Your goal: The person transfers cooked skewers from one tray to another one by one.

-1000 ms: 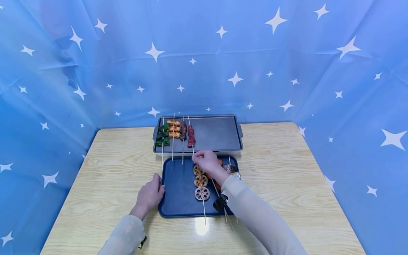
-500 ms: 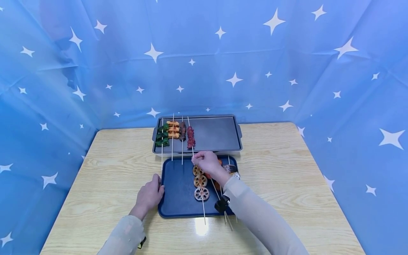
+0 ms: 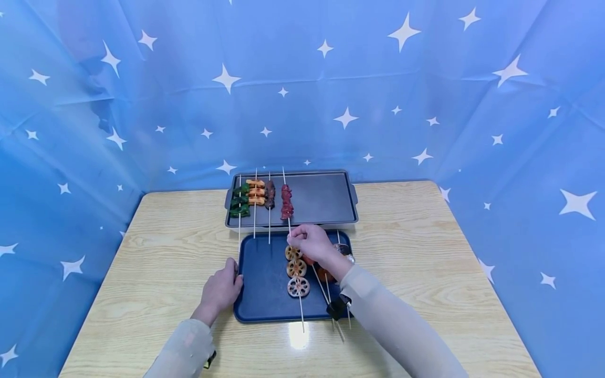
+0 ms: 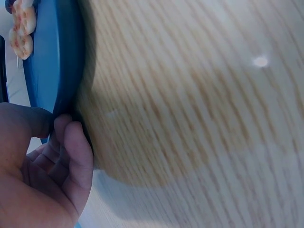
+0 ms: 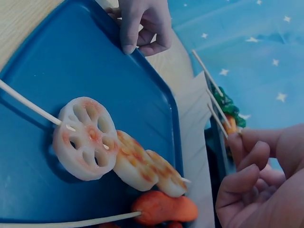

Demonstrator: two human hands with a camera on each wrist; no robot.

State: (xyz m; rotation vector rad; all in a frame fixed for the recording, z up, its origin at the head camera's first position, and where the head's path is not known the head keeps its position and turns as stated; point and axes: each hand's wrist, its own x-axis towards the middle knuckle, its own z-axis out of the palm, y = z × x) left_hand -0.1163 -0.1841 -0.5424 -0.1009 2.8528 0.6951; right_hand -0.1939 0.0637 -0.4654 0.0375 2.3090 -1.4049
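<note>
My right hand [image 3: 313,244] pinches the lower stick of a red meat skewer [image 3: 287,202] between thumb and forefinger. The meat lies over the dark grill pan [image 3: 323,197], its stick pointing toward the back. In the right wrist view the fingertips hide most of that stick. At the left edge of the blue tray [image 3: 262,296], my left hand [image 3: 220,287] grips the rim, thumb on the inner side and fingers outside. A lotus root skewer [image 3: 296,269] lies on the tray just below my right hand.
Left on the pan are a green vegetable skewer [image 3: 240,202], a yellow-orange sliced skewer [image 3: 257,192] and a brown meat skewer [image 3: 270,194]. Orange pieces [image 5: 164,208] and further skewers lie at the tray's right, partly under my right forearm. A blue starry curtain [image 3: 302,105] hangs behind.
My right hand and the red meat skewer have shifted slightly right, the skewer's tip now farther back and away from the brown one. My left hand keeps its place on the tray.
</note>
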